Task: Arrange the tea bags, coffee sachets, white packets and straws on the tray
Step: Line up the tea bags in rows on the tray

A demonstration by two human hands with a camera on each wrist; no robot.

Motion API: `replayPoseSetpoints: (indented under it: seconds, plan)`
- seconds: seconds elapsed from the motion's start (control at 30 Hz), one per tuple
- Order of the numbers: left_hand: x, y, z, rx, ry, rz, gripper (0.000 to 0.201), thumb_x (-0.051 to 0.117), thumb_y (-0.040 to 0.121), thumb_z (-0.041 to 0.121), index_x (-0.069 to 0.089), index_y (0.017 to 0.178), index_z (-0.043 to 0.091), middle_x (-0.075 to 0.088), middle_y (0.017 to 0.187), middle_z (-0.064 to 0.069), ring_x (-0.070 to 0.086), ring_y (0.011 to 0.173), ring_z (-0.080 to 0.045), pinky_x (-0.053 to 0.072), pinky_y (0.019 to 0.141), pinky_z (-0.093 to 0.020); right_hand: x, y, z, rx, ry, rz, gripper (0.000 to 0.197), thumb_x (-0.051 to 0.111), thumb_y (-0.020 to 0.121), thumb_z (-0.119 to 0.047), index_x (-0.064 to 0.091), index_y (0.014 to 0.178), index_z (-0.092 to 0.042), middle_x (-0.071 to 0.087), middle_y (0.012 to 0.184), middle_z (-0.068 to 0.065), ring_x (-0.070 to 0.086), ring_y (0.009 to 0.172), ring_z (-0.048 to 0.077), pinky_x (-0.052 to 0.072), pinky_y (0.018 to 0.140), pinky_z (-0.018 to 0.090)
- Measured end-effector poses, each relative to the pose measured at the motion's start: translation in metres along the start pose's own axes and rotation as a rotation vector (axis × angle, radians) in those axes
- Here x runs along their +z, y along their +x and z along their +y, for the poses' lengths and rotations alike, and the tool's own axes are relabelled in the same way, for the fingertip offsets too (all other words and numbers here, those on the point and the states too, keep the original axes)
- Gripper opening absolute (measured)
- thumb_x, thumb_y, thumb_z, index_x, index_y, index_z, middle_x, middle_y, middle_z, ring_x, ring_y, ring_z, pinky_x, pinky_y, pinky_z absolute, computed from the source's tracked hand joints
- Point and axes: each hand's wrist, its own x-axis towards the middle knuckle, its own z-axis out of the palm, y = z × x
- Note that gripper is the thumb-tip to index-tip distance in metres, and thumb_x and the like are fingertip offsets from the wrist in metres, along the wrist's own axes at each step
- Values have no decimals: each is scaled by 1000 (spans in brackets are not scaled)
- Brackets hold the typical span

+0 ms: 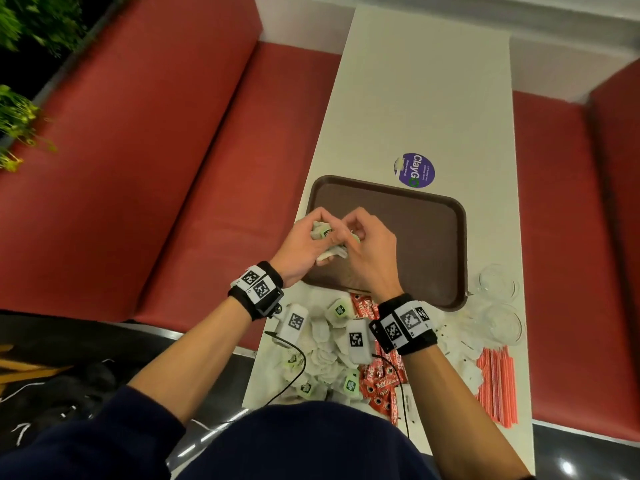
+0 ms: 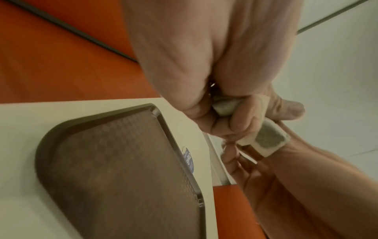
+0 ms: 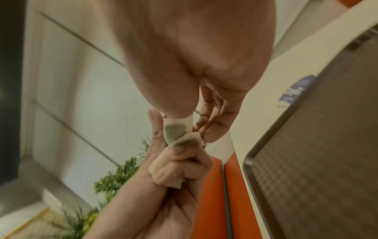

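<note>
Both hands hover over the left part of the bare brown tray [image 1: 415, 237]. My left hand [image 1: 306, 237] grips a bunch of tea bags [image 1: 325, 233] with green tags. My right hand [image 1: 363, 237] pinches one tea bag [image 3: 176, 129] of that bunch between thumb and fingers. In the left wrist view a tea bag [image 2: 267, 139] sticks out below the curled fingers. More tea bags [image 1: 325, 355] lie piled near the table's front edge, with red coffee sachets [image 1: 379, 379], white packets [image 1: 465, 362] and pink straws [image 1: 498, 382] to their right.
Two clear glasses [image 1: 498, 285] stand right of the tray by the table's right edge. A purple sticker [image 1: 414, 170] lies on the white table [image 1: 426, 98] beyond the tray. Red bench seats [image 1: 207, 168] run along both sides. Wrist cables trail over the piles.
</note>
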Motion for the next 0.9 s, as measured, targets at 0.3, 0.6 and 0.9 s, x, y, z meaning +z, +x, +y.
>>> replayPoseSetpoints:
  seconds: [0.3, 0.6, 0.9]
  plan:
    - [-25, 41, 7, 299, 692, 259, 14, 78, 99, 26, 66, 97, 19, 66, 94, 5, 64, 83, -15, 52, 75, -32, 28, 28, 32, 306, 667, -165, 34, 85, 94, -12, 68, 123, -8, 76, 107, 14, 78, 97, 30, 65, 90, 45]
    - [-54, 91, -7, 504, 944, 219, 11, 73, 103, 17, 76, 110, 9, 59, 107, -5, 63, 92, -16, 55, 85, -30, 37, 83, 46, 317, 660, -195, 22, 77, 101, -11, 69, 122, -10, 75, 107, 28, 77, 104, 41, 66, 91, 48]
    - [-108, 115, -21, 424, 1365, 209, 18, 62, 108, 29, 71, 118, 17, 51, 102, -4, 59, 62, -29, 60, 55, -47, 39, 135, 94, 482, 599, -150, 19, 77, 97, 1, 70, 113, -4, 74, 101, 18, 78, 92, 29, 65, 91, 42]
